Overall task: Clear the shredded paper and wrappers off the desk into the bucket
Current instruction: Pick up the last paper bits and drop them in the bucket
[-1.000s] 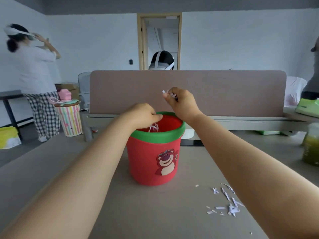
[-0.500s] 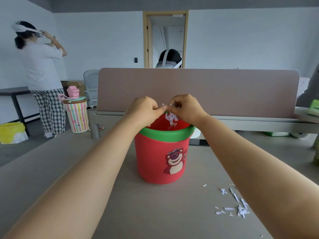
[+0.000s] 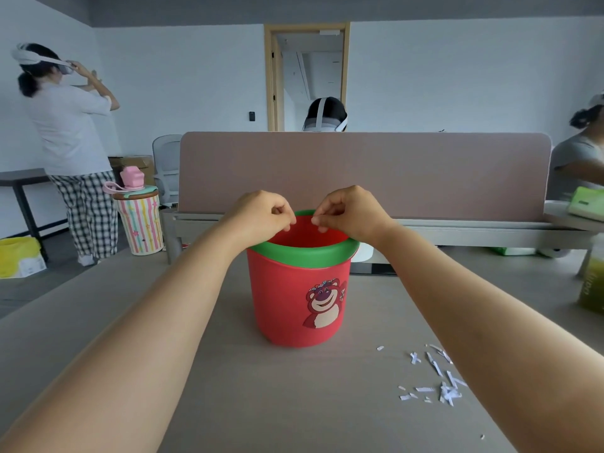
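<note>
A red bucket with a green rim and a bear sticker stands on the grey desk in front of me. Both hands hover over its mouth. My left hand has its fingers curled, tips pinched together, with no paper visible in them. My right hand is curled the same way, a small gap apart from the left, also with nothing visible in it. White shredded paper lies scattered on the desk to the right of the bucket, partly under my right forearm.
A pink-brown divider panel runs along the desk's far edge. A green bottle stands at the right edge. A striped bin and a person in checked trousers are on the left; two more people are behind and right.
The paper scraps seen between my fingertips earlier are gone from my hands. My hands have drawn slightly apart over the bucket's mouth.
</note>
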A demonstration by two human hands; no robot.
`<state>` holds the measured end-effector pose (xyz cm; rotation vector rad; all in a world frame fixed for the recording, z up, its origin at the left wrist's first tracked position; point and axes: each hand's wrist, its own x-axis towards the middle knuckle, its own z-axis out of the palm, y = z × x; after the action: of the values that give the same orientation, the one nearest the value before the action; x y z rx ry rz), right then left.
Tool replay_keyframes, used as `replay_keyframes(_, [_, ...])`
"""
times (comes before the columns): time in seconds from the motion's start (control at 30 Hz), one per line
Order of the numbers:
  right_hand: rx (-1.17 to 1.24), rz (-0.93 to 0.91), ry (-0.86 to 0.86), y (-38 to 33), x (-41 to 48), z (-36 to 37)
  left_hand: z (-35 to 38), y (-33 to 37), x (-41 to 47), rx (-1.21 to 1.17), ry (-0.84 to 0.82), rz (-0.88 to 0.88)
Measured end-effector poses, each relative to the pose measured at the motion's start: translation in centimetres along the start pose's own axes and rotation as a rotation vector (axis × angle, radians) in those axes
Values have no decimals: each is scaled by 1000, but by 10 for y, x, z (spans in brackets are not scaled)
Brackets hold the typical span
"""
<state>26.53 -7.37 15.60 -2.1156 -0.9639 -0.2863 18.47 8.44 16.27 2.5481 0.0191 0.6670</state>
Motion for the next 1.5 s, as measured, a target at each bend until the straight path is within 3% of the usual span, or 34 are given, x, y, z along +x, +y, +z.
replay_keyframes(0.17, [-35,-41,24,-3,-8,-4,0,0,-5,-50,18,51])
replay_keyframes(0.33, [-1,-70,167,-1,-24,-13,5,15,-13,-36,128,183])
replay_keyframes(0.47, [-57,-83,303,11,-49,-28,21,42,-26,-30,233,354])
replay_keyframes(0.57, [-67,-9,351,32,-78,-41,44,65,-40,183,269,585])
replay_keyframes(0.63, [-80,71,337,50,-100,-48,69,77,-47,215,217,728])
replay_keyframes(0.7, [-158,142,299,71,-126,-55,101,85,-55,155,142,756])
replay_keyframes(0.77, [-246,217,231,94,-154,-61,135,86,-60,122,-25,635])
replay_keyframes(0.9, [-391,477,-6,135,-209,-76,189,70,-70,180,-571,302])
replay_keyframes(1.0, [-428,654,-151,150,-240,-83,211,67,-80,194,-754,240])
replay_keyframes(1.17, [-436,629,-373,147,-268,-75,223,93,-97,264,-813,453])
replay_keyframes(1.27, [-257,608,-301,137,-272,-83,226,103,-104,175,-833,569])
replay_keyframes(1.37, [-317,569,-104,137,-277,-98,223,103,-105,-17,-766,564])
replay_keyframes(1.5, [-370,542,-126,132,-278,-95,222,100,-109,-47,-721,565])
